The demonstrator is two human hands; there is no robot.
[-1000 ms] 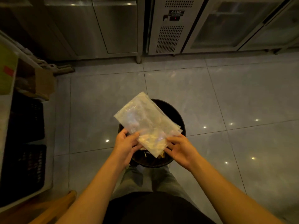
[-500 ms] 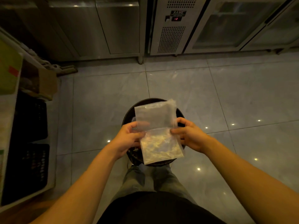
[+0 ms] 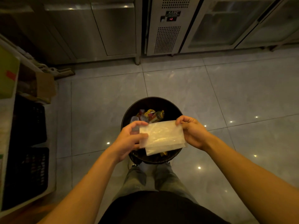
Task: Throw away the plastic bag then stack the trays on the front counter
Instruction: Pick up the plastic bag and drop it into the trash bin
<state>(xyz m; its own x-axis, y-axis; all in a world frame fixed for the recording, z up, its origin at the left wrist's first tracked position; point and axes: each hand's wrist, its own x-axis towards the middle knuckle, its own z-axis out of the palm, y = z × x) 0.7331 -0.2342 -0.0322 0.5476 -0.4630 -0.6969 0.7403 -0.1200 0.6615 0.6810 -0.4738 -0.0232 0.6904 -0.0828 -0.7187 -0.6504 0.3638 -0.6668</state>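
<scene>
- the plastic bag (image 3: 161, 137) sits just below the middle of the frame, folded over on itself into a flat cloudy rectangle, held right above the round black trash bin (image 3: 168, 105) on the floor
- left hand (image 3: 129, 140) is pinching the bag's left edge, thumb lying on top of the plastic and the fingers curled round behind it
- right hand (image 3: 192, 132) has the bag's upper right corner nipped between thumb and fingertips, with the rest of the fingers wrapped along the right edge
- so both hands are clamped on the bag, one per side, and it's stretched fairly flat between them
- the bin already has rubbish in it: colourful wrappers (image 3: 149, 115) and what looks like a small bottle, showing just above the bag's top edge
- the bag covers the lower half of the bin's opening; it's over the bin, not inside it
- grey tiled floor (image 3: 105, 110) all around, shiny with little spots of light on it
- stainless cabinets (image 3: 97, 29) run along the top of the frame, plus a fridge unit with a vent grille (image 3: 167, 39) and a tiny red display
- far left of the frame there's a pale shelf unit holding dark crates (image 3: 29, 172), with a cardboard box (image 3: 43, 86) above them
- the person's legs and dark top fill the bottom centre
</scene>
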